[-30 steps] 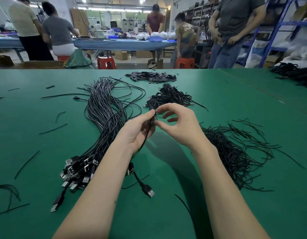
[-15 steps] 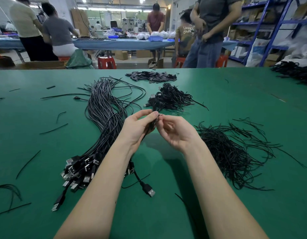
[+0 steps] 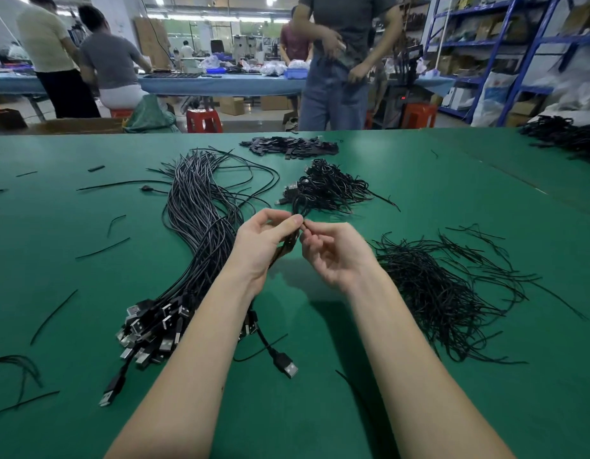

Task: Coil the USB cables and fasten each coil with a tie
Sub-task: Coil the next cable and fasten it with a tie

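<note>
Green desk [image 3: 88, 293] carries a long bundle of USB cables [image 3: 201, 226], beside which the left hand [image 3: 264, 243] grips a coiled cable [image 3: 292, 241] while the right hand [image 3: 336, 253] fingers pinch its tie, finished coils [image 3: 323, 187] lying beyond.

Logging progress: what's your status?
Both hands on one coiled cable: left hand grips it, right hand pinches at the tie. Loose ties right. Nothing blocking.
</note>
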Demonstrator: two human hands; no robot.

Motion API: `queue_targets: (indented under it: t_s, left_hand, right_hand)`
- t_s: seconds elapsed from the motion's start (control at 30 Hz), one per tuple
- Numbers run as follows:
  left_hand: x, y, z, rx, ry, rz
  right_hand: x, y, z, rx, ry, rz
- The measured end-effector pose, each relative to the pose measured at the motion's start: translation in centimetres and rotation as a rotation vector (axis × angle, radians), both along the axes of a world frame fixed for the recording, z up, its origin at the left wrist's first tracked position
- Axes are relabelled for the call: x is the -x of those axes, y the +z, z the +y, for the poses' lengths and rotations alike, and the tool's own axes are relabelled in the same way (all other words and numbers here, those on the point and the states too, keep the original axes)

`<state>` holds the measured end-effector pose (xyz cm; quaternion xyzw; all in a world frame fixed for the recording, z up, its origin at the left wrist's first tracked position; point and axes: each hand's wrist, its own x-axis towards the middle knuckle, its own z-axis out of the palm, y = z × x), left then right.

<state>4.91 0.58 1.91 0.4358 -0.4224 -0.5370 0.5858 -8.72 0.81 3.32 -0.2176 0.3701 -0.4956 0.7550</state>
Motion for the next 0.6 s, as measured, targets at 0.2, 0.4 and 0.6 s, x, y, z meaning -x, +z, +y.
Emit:
queue_targets:
  t_s: [0.2, 0.4, 0.6]
  left_hand:
    - [-0.8, 0.3, -0.3, -0.17, -0.017, 0.094]
    - [-0.8, 0.2, -0.2, -0.194, -0.074, 0.1]
    - [-0.5, -0.2, -0.2, -0.095, -0.011, 0.015]
  right_hand:
    - [0.4, -1.6, -0.2, 0.831, -0.172, 1.093]
    - [0.9, -2.3, -0.6, 1.085, -0.311, 1.25]
    - [-0.3, -1.1, -0.2, 0.097, 0.002, 0.17]
